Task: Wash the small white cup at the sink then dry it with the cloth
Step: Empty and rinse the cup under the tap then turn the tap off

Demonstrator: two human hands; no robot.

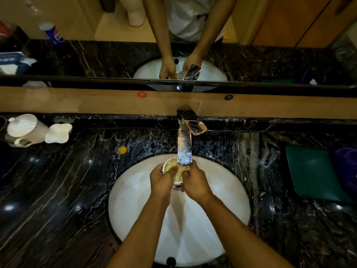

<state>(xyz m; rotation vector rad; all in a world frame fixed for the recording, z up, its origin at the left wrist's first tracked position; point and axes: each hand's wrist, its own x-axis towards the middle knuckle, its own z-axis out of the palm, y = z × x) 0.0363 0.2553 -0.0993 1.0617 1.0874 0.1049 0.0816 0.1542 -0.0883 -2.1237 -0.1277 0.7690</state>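
Head view, looking down over a round white sink (135,207) set into a dark marbled counter (63,182). Small white cup (171,165) held over the sink, just under the tip of the chrome tap (185,147), mouth tilted up and away, with yellowish liquid or suds inside. Left hand (161,180) curled round the cup's left side, thumb lying across the rim. Right hand (195,180) curled round the cup's right side and lower part, thumb up beside the tap's spout. Both hands closed round the cup, touching or nearly touching each other at the thumbs. Tap lever (195,126) angled to the right. Running water not clearly visible.

On the counter at far left, a white lidded kettle (25,130), with a white flower-shaped dish (59,132) just beside it. A small yellow cap (122,150) near the sink's upper left edge. At far right, a green cloth (311,175) lying flat, well apart from the sink, with something purple (345,167) overlapping its right edge. Behind the tap, a wooden ledge (77,102) bearing a red sticker (142,94) and a blue sticker (228,97), and above it a mirror (96,55) showing the same hands and tap.
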